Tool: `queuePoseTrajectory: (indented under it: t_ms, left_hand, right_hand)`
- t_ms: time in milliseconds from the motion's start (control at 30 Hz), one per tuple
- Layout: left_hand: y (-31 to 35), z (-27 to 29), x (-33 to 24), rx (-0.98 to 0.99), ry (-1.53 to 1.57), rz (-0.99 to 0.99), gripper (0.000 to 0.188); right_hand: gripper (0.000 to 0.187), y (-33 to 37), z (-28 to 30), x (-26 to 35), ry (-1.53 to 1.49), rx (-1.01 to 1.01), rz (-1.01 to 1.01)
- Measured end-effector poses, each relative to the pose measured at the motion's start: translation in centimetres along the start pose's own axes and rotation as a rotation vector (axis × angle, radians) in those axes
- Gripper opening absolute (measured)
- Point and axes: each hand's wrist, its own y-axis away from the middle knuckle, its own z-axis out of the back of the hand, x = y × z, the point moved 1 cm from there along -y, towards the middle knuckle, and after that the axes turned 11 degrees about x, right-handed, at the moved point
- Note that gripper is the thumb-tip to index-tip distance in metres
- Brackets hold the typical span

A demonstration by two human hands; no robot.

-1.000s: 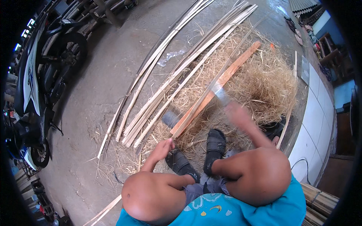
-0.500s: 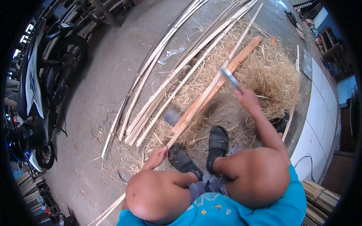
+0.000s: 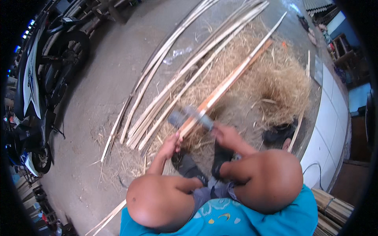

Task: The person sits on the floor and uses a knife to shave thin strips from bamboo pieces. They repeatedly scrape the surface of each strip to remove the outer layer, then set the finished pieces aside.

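My left hand (image 3: 170, 145) is closed round the near end of a long pale bamboo strip (image 3: 247, 61). The strip slants away to the far right, lying along a reddish-brown wooden board (image 3: 206, 103). My right hand (image 3: 228, 137) grips a knife (image 3: 200, 118) by its handle. Its grey blade is smeared by motion and lies across the strip near its held end, just beyond my left hand. Whether the edge touches the strip I cannot tell.
Curly shavings (image 3: 281, 80) heap up right of the board. Several long strips (image 3: 177, 78) lie on the concrete floor to the left. My sandalled feet (image 3: 189, 167) stand close below the board. A motorcycle (image 3: 39, 86) is at the left, white tiles (image 3: 325, 126) at the right.
My right hand has drawn the knife down along the strip toward me. My left hand has moved up and right, and the strip's far end has swung to the right.
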Motion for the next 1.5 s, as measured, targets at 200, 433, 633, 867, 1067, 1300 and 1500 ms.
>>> queuePoseTrajectory:
  t_ms: [200, 433, 633, 867, 1067, 1300, 1500]
  left_hand:
    - [1.9, 1.5, 1.2, -0.068, -0.166, -0.056, 0.040]
    - [1.4, 2.1, 3.0, -0.049, -0.234, -0.111, 0.041]
    - [1.0, 1.2, 1.2, -0.155, -0.309, -0.130, 0.045]
    - [1.6, 3.3, 1.7, -0.159, -0.213, -0.103, 0.040]
    - [5.1, 5.9, 4.3, -0.143, -0.349, -0.108, 0.041]
    - [8.3, 5.6, 0.8, -0.223, -1.085, -0.035, 0.052]
    - [10.8, 8.6, 3.5, -0.182, -1.015, -0.065, 0.061]
  right_hand:
    - [0.042, -1.5, 5.9, -3.2, 0.203, 0.044, -0.285]
    - [0.045, 0.8, 2.4, 0.0, 0.196, 0.295, -0.215]
    - [0.044, -0.9, 2.0, -2.4, 0.152, 0.295, -0.107]
    - [0.041, -1.2, 13.0, -7.4, 0.124, -0.282, -0.556]
    - [0.041, 0.7, 5.7, -6.2, 0.228, 0.081, -0.318]
    - [0.048, -2.3, 5.2, -3.1, 0.194, 0.199, -0.283]
    - [0.036, -1.3, 10.6, -9.0, 0.103, 0.040, -0.505]
